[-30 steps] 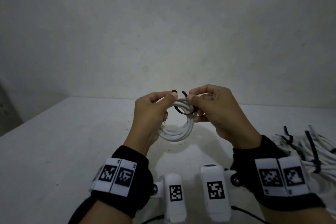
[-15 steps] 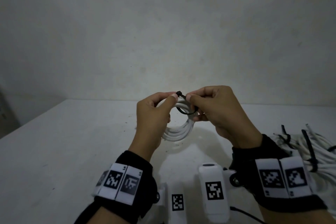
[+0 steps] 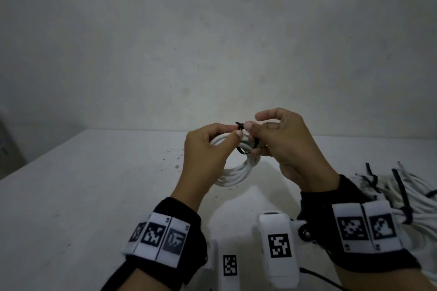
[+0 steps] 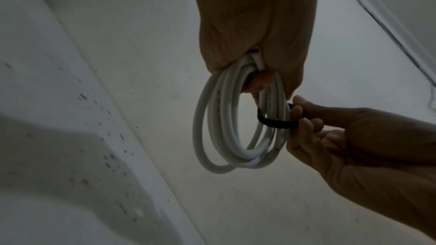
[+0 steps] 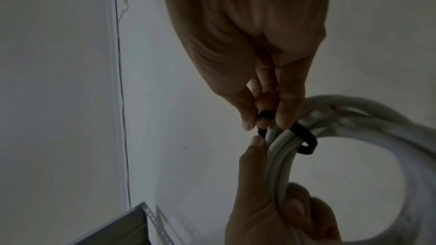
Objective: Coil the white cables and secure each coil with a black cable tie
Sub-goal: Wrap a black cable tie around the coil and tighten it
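A coil of white cable [image 3: 238, 171] [image 4: 219, 133] [image 5: 349, 124] hangs in the air above the white table [image 3: 82, 196]. My left hand [image 3: 208, 149] [image 4: 254, 44] grips the top of the coil, fingers curled round its strands. A black cable tie [image 3: 243, 149] [image 4: 276, 123] [image 5: 304, 139] loops loosely round the strands. My right hand [image 3: 279, 139] [image 5: 259, 100] pinches the tie where its ends meet, and the tie's tip [image 3: 239, 125] sticks up between the two hands.
A heap of white cable coils [image 3: 406, 196] bound with black ties lies at the right edge of the table. A pale wall stands behind the table. Two white wrist camera housings [image 3: 279, 248] sit below the hands.
The hands have risen slightly with the coil. The tie's two ends have come together between the thumbs, and the loop round the strands looks smaller.
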